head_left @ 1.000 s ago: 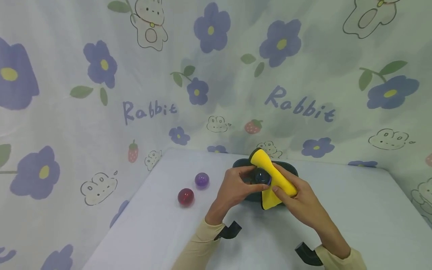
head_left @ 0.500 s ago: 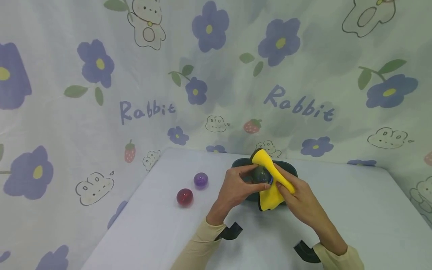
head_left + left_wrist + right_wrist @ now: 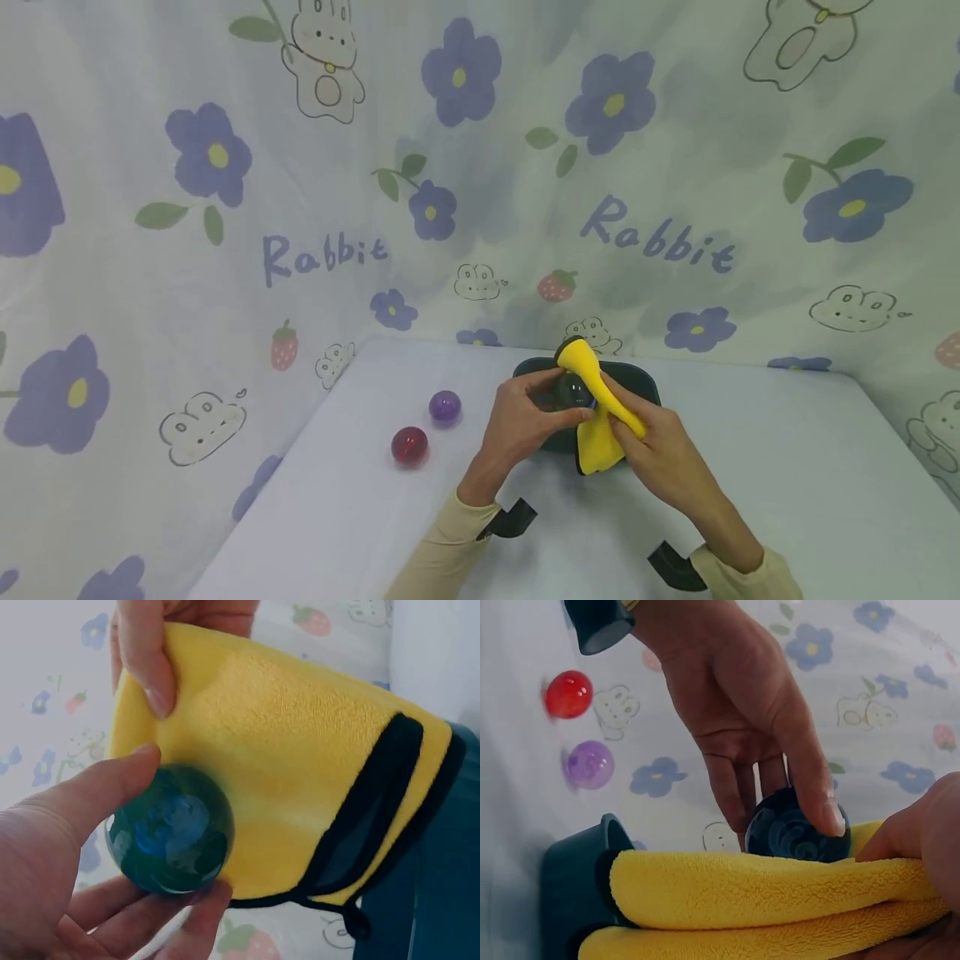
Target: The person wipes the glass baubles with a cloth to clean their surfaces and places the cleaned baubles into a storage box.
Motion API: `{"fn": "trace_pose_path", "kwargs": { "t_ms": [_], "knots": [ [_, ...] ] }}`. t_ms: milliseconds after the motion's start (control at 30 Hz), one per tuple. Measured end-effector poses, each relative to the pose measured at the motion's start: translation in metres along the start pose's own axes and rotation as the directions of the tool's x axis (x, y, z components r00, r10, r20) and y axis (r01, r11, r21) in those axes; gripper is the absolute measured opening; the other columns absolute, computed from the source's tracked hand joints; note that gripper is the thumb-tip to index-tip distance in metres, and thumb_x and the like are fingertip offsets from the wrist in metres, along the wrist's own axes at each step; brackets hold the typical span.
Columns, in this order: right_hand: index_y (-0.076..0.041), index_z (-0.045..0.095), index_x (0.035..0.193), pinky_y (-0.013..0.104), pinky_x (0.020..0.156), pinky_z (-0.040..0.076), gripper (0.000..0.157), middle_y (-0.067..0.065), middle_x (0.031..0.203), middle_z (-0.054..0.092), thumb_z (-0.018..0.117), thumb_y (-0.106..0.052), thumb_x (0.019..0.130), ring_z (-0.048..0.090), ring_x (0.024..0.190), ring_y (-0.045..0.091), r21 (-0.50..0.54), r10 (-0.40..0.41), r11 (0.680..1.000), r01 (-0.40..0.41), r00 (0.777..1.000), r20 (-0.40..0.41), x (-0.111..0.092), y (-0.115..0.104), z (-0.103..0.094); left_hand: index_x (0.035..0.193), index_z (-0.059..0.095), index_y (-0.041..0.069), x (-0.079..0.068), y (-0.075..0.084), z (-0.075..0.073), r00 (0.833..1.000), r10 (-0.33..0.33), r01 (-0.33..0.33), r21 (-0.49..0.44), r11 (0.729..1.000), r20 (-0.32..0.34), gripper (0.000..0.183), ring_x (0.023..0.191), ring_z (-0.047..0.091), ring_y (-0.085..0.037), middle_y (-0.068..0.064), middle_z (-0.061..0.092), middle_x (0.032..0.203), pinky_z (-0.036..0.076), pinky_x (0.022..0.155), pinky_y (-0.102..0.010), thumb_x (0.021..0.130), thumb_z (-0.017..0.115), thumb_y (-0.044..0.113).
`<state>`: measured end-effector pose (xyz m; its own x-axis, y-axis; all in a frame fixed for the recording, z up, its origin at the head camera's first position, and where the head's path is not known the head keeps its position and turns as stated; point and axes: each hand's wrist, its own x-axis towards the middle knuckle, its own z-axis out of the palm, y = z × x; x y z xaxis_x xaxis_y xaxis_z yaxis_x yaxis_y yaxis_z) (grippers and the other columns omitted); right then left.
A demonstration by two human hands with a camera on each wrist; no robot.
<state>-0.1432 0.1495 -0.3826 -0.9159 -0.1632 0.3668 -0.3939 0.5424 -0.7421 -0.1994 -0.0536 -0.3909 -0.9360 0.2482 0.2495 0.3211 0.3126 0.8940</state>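
Note:
My left hand (image 3: 517,421) holds a dark blue-green glassy ball (image 3: 171,829) between the thumb and fingers. A folded yellow cloth (image 3: 255,750) with black edging lies against the ball's far side in the left wrist view. My right hand (image 3: 663,450) pinches this cloth between thumb and fingers, and one end of it hangs down below the ball. Both hands are over a dark green bin (image 3: 637,379), whose inside is mostly hidden by the hands and cloth.
To the left on the white table (image 3: 330,517) are a red ball (image 3: 409,447) and a smaller purple ball (image 3: 445,407). Behind the table hangs a curtain (image 3: 495,183) printed with flowers and rabbits.
The cloth has shifted slightly over the ball, and the right hand has moved a little to the left with it. The left hand keeps its hold on the ball. The head view has tilted slightly.

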Motion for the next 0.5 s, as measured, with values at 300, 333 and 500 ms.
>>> {"fn": "trace_pose_path", "kwargs": {
  "t_ms": [300,333,500],
  "knots": [
    [-0.010,0.053,0.151,0.021,0.055,0.048,0.054,0.022,0.129,0.069,0.059,0.003,0.099,0.047,0.061,0.006,-0.060,-0.106,0.993,0.104,0.994,-0.026,-0.0018,0.0030,0.0012,0.133,0.071,0.012,0.0004,-0.0009,0.0010,1.000,0.025,-0.025,-0.004,1.000,0.016,0.061,0.115,0.072,-0.021,-0.004,0.073,0.131,0.062,0.097,-0.044,0.080,0.090,0.037],
    [-0.010,0.053,0.151,0.020,0.056,0.048,0.054,0.023,0.133,0.068,0.059,0.003,0.099,0.049,0.063,0.007,-0.073,-0.120,0.990,0.118,0.992,-0.029,-0.0018,0.0037,0.0012,0.131,0.072,0.013,0.0001,-0.0008,0.0017,0.999,0.036,-0.036,-0.003,0.999,0.020,0.059,0.113,0.072,-0.019,-0.002,0.074,0.128,0.062,0.097,-0.042,0.080,0.090,0.037],
    [-0.011,0.054,0.151,0.019,0.062,0.050,0.057,0.024,0.153,0.054,0.057,0.008,0.097,0.060,0.083,0.016,-0.120,-0.177,0.978,0.173,0.984,-0.022,-0.0019,0.0059,0.0003,0.120,0.076,0.019,-0.0021,-0.0004,0.0067,0.993,0.104,-0.105,0.025,0.994,0.053,0.046,0.099,0.069,-0.008,0.004,0.077,0.113,0.063,0.088,-0.026,0.080,0.090,0.036]
  ]
}}
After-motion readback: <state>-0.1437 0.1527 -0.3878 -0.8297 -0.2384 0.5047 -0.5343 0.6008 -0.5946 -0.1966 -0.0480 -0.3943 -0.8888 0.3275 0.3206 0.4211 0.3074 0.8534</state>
